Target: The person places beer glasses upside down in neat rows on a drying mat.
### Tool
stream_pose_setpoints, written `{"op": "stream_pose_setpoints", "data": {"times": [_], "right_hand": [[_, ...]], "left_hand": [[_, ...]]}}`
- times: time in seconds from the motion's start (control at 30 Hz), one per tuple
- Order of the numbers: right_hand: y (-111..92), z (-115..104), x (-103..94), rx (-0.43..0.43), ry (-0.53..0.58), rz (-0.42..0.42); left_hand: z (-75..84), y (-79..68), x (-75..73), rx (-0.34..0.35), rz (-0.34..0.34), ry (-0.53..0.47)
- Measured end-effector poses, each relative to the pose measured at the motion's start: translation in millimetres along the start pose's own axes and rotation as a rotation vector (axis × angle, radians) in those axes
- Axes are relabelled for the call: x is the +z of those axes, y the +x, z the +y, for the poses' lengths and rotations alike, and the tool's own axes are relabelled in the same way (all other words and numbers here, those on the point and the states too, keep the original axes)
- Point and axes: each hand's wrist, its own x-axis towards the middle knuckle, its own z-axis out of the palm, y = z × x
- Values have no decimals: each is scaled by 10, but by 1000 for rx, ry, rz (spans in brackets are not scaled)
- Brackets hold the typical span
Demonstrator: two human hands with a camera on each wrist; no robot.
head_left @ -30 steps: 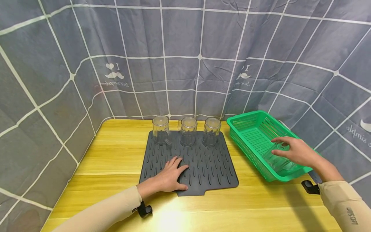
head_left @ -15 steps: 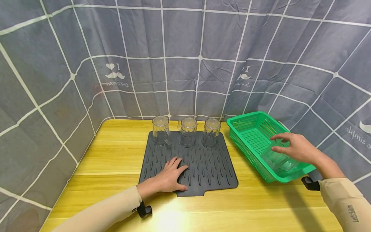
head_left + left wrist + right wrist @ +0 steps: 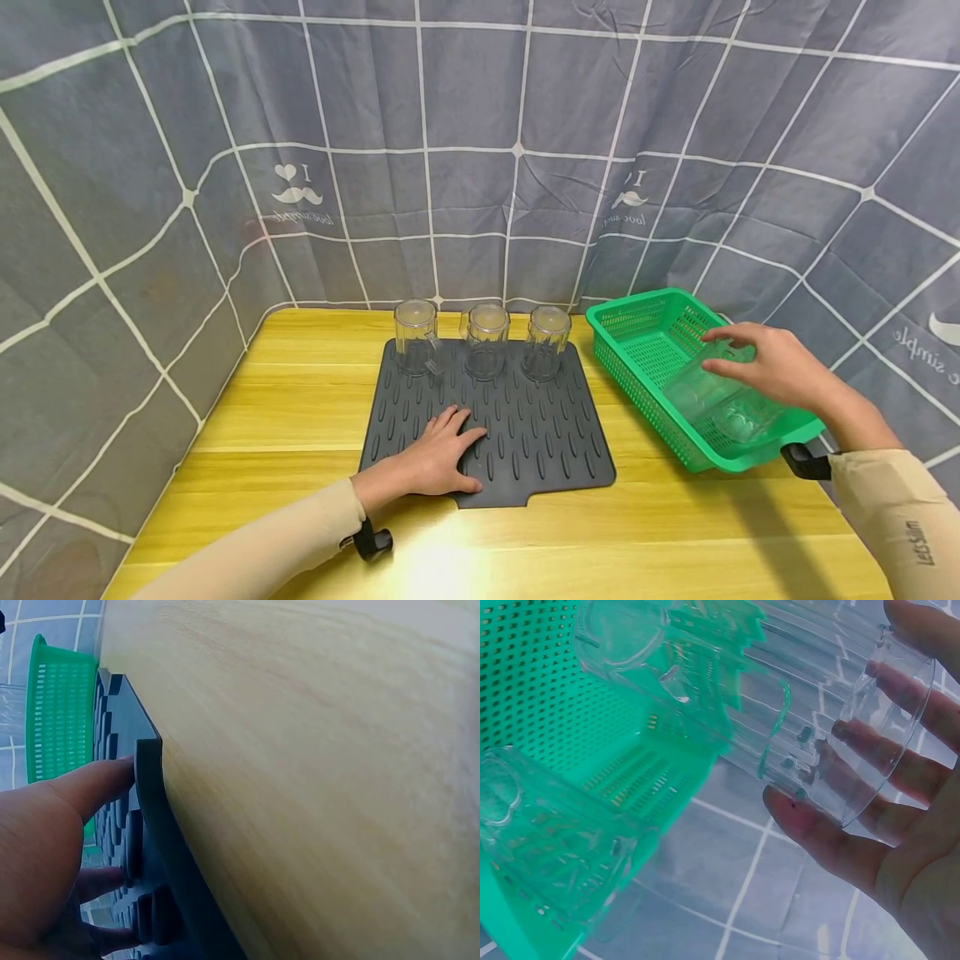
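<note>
In the head view my right hand holds a clear glass mug over the green basket. The right wrist view shows thumb and fingers curled around one end of this mug, which lies tilted. A second clear glass lies in the basket, below the held one. Left of the basket is a dark ribbed drying mat. My left hand rests on its front left part with fingers spread; the left wrist view shows the thumb at the mat's edge.
Three clear glass mugs stand in a row along the mat's back edge: left, middle and right. Mat and basket sit on a yellow wooden table. Behind hangs a grey curtain with white grid lines.
My right hand has risen slightly, and the glass mug has come up with it, away from the other glass. The left hand stays in place on the mat.
</note>
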Motion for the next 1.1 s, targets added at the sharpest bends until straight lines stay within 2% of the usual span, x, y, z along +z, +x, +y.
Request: {"op": "stream_pose_setpoints", "data": {"times": [0.6,0.93,1.1], "right_hand": [[93,-180,-134,15,46,75],[139,-277,-28,42,136,86],[139,-324,60,39,207,91]], "left_hand": [[-4,-19,-10,-6,-9,6],[30,-6,-29,-3,6,-6],[38,-2,-47,-10,36,-32]]}}
